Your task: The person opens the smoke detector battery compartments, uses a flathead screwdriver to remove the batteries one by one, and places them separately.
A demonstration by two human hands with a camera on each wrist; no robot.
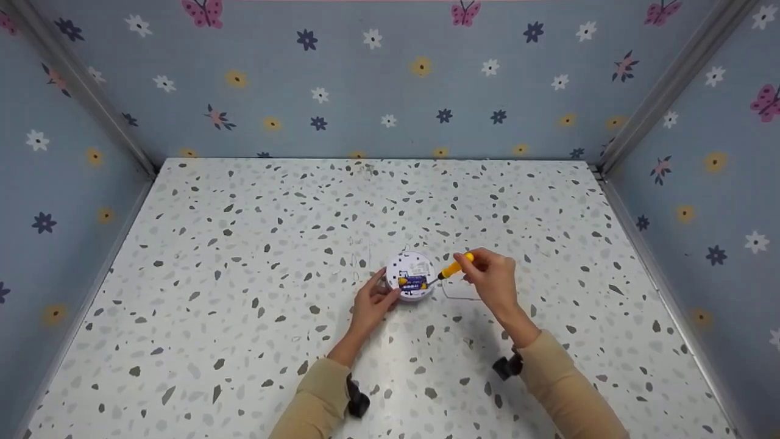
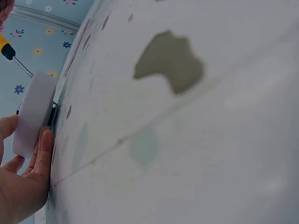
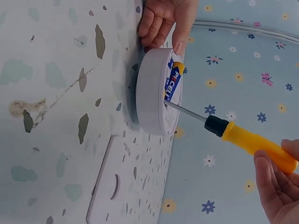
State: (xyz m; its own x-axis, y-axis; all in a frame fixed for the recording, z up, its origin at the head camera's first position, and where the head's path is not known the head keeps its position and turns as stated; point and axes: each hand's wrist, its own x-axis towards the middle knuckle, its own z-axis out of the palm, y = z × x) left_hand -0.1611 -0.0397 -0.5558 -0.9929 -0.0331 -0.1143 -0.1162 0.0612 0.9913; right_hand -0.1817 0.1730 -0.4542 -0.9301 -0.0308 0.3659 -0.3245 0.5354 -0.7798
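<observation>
A round white battery-powered device (image 1: 417, 259) sits on the table, its battery compartment facing up. Blue-and-yellow batteries (image 3: 174, 80) lie inside, with the lettering PKCELL on one. My left hand (image 1: 373, 303) holds the device at its left edge, thumb by the upper face and fingers along the side (image 2: 44, 149). The right hand (image 1: 496, 280) pinches the yellow handle of a screwdriver (image 3: 254, 142) near its end. The screwdriver slants down to the left, and its metal tip is right at one end of a battery.
A thin white cover (image 3: 107, 186) with a curved slot lies flat on the speckled table (image 1: 244, 274), right of the device. Flower-patterned walls (image 1: 365, 79) enclose the table at the back and both sides. Black wrist cameras (image 1: 358, 402) hang below the sleeves.
</observation>
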